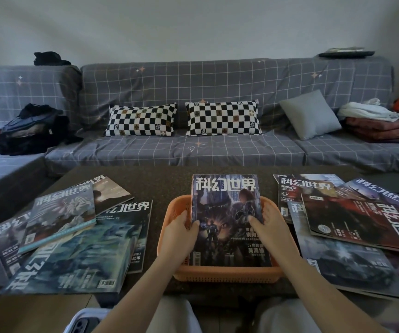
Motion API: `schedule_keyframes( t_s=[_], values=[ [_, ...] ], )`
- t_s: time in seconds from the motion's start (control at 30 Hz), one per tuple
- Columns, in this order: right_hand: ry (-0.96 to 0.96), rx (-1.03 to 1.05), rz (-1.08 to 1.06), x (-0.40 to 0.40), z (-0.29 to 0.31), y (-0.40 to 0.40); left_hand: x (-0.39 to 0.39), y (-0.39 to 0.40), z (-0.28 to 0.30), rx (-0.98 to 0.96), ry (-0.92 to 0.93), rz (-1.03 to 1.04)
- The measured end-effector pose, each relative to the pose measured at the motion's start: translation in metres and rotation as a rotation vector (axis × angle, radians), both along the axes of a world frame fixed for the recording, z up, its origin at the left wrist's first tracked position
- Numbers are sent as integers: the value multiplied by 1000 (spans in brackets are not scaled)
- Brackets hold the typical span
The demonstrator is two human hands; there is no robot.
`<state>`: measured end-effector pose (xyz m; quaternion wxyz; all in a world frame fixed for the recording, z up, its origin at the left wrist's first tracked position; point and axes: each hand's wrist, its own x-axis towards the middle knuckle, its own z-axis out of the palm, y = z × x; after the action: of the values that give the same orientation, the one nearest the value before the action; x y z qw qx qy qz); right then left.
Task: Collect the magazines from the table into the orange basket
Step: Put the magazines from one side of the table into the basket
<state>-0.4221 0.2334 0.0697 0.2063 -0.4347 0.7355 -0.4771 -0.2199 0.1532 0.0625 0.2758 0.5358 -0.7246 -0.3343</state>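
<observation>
An orange basket (227, 275) sits at the near middle of the dark table (160, 186). A dark-covered magazine (225, 212) stands tilted in it, its top edge leaning past the basket's far rim. My left hand (180, 236) grips its left edge and my right hand (274, 234) grips its right edge, thumbs on the cover. Several magazines lie overlapped in a pile at the left (73, 248). Another overlapping pile lies at the right (352, 224), topped by a red-covered one.
A grey checked sofa (193, 150) runs behind the table with two checkerboard pillows (222, 117), a grey cushion (310, 114), dark clothes (30, 131) at left and folded blankets (381, 126) at right. My knees (179, 316) are under the table's near edge.
</observation>
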Motion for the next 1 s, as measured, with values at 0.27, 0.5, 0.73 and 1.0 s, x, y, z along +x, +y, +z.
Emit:
schedule_keyframes(
  t_s=[0.27, 0.5, 0.73, 1.0],
  values=[
    [33, -155, 96, 42, 23, -16, 25, -1, 19, -125, 164, 87],
    [-34, -157, 358, 113, 28, -54, 85, -13, 25, -123, 212, 193],
    [-51, -64, 541, 188, 21, -108, 152, -37, 11, -84, 239, 351],
    [5, 140, 605, 253, -2, -182, 220, -83, -23, -61, 170, 497]
  ],
)
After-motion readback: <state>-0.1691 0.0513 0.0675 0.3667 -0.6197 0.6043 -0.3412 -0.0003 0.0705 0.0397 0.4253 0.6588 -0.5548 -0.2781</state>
